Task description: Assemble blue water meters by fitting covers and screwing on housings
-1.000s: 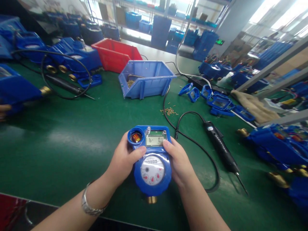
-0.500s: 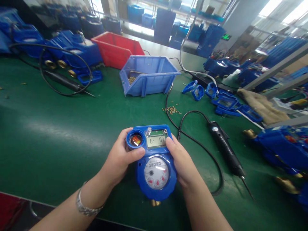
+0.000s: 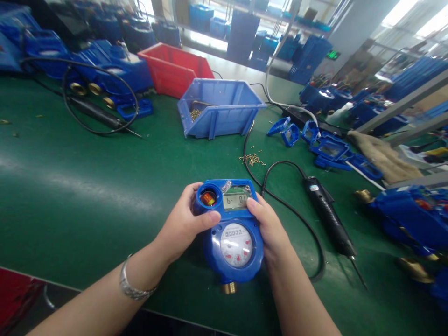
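A blue water meter (image 3: 234,233) with a white dial, a small lit display and a brass fitting at its near end sits low over the green table (image 3: 87,186). My left hand (image 3: 184,225) grips its left side, thumb across the front below an open round socket with an orange part inside. My right hand (image 3: 269,228) clasps the right side, thumb by the display. A bracelet circles my left wrist.
A black electric screwdriver (image 3: 327,215) with a looping cable lies right of the meter. Loose brass screws (image 3: 252,159) lie beyond. A blue bin (image 3: 220,114) and red bin (image 3: 173,70) stand behind. Blue meters and covers (image 3: 325,149) crowd both sides. A second screwdriver (image 3: 98,114) lies far left.
The meter and both hands have shifted slightly to the right and the view has turned a little. Both hands keep the same hold.
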The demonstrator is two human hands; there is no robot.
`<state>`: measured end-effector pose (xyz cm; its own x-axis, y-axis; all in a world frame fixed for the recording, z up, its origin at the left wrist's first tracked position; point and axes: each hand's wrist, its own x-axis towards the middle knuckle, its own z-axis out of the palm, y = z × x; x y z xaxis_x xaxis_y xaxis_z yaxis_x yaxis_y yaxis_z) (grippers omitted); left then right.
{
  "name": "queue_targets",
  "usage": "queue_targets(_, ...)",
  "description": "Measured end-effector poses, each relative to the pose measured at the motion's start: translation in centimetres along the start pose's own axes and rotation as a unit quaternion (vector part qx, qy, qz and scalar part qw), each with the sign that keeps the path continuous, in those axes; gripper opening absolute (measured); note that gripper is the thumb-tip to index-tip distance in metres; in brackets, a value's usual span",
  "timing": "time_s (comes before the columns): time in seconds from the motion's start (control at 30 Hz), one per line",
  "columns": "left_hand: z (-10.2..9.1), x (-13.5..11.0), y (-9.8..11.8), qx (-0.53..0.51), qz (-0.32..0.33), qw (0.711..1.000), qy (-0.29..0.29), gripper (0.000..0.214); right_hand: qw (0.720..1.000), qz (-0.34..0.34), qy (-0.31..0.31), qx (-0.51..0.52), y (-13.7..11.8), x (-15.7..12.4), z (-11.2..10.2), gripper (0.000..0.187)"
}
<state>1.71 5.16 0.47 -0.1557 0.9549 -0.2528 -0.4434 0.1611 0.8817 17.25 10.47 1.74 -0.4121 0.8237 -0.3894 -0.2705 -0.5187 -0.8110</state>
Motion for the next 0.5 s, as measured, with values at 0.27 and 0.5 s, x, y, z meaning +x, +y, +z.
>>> queue_targets(0.27,1.2,-0.4,-0.7,-0.054,-0.152,0.987,-0.002,0.045,0.988,-0.033,0.09,-0.123,-1.4,-0.4,-2.3,0.051)
queue_targets(0.5,3.3,-0.5,-1.5,-0.051,-0.131,0.99,0.029,0.056,0.934,-0.087,0.049,-0.343,-2.7,-2.0,-3.1,0.081)
